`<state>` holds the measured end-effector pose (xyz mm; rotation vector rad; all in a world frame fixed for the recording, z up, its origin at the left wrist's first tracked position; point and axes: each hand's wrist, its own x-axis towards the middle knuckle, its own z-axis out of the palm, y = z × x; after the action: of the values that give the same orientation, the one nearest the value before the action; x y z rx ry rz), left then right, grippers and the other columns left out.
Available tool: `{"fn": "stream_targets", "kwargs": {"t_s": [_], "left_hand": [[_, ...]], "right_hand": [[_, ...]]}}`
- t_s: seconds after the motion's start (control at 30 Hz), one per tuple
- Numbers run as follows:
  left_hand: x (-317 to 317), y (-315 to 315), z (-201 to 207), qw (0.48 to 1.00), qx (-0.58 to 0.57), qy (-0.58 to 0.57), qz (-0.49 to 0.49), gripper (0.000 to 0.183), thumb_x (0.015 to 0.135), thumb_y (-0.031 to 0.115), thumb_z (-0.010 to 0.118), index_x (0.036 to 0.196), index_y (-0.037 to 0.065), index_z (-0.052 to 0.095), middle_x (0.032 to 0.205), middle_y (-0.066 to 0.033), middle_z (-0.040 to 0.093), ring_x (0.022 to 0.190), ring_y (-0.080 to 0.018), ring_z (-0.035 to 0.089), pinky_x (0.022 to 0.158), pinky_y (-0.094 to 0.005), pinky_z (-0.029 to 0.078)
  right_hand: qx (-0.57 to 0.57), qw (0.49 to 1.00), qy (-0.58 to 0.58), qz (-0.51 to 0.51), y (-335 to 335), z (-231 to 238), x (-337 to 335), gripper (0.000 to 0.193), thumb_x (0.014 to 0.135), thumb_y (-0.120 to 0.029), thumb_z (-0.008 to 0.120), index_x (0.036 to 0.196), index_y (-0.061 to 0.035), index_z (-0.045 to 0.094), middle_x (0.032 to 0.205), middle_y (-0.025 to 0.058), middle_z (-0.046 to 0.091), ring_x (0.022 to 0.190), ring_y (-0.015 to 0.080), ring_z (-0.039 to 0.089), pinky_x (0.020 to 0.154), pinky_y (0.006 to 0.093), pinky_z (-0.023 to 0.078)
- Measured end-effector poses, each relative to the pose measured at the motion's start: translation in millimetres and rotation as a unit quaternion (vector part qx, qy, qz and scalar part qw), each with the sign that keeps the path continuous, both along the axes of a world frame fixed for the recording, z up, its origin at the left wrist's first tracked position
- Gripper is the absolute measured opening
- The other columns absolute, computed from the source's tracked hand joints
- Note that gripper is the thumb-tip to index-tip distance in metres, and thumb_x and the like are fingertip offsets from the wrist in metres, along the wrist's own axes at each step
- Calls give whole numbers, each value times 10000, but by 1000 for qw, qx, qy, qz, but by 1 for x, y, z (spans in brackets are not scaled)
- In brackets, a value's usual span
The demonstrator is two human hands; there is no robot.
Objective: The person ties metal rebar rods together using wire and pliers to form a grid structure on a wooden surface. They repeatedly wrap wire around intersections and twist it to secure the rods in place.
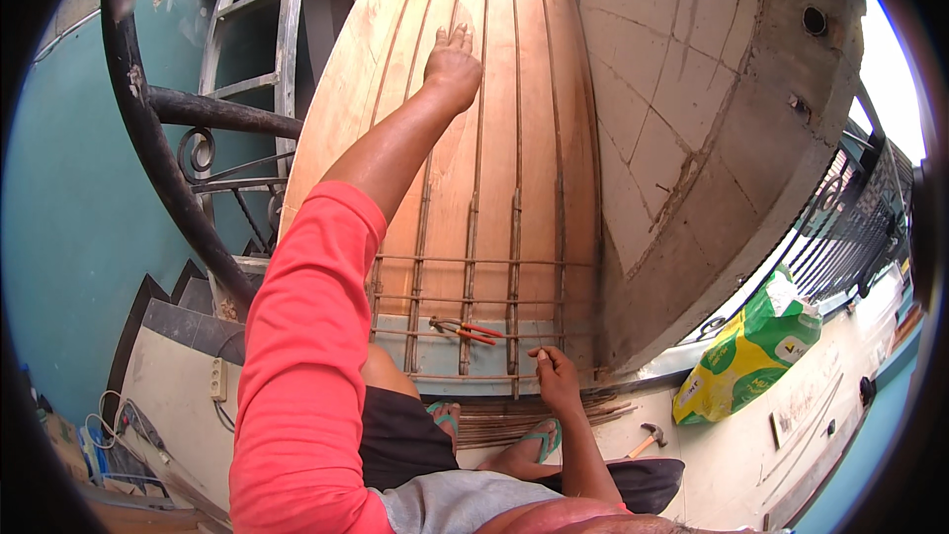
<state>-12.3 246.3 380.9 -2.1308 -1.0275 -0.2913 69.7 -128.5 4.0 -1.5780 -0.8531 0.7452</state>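
Note:
Long steel bars (515,237) run away from me over a sloping plywood panel (445,148), with thinner cross bars (474,259) laid over them at the near end. My left hand (455,67) reaches far up the panel, its fingers stretched out beside a long bar, with nothing visible in it. Close to the panel's lower edge, my right hand (556,376) has its fingers curled together near the lowest cross bar. Whatever they may pinch is too small to make out. Pincers with red handles (467,330) lie across the bars, left of my right hand.
Thin rods (494,425) lie bundled by my feet. A claw hammer (647,440) and a green-yellow bag (751,346) are on the right floor. A rough concrete wall (692,119) borders the panel; a black railing (138,99) and aluminium ladder (247,40) stand left.

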Motion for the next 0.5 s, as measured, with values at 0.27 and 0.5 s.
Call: {"fn": "stream_targets", "kwargs": {"t_s": [0.27, 0.5], "left_hand": [[-7, 6, -2, 1000, 6, -1, 14, 597, 855, 397, 802, 1319, 44, 671, 1652, -152, 359, 1574, -298, 234, 1261, -504, 234], [-8, 9, -8, 1000, -6, 1, 15, 591, 864, 387, 792, 1332, 51, 664, 1655, -158, 350, 1575, -314, 226, 1263, -515, 225]], "right_hand": [[0, 1000, -15, 0, -1, 0, -1, 243, 1090, -222, 525, 1098, -51, 697, 651, -68, 442, 579, 35, 380, 530, 248, 329], [4, 1000, -14, 0, 0, -4, 0, 238, 1092, -212, 521, 1093, -50, 694, 660, -68, 442, 585, 35, 377, 532, 244, 329]]}}
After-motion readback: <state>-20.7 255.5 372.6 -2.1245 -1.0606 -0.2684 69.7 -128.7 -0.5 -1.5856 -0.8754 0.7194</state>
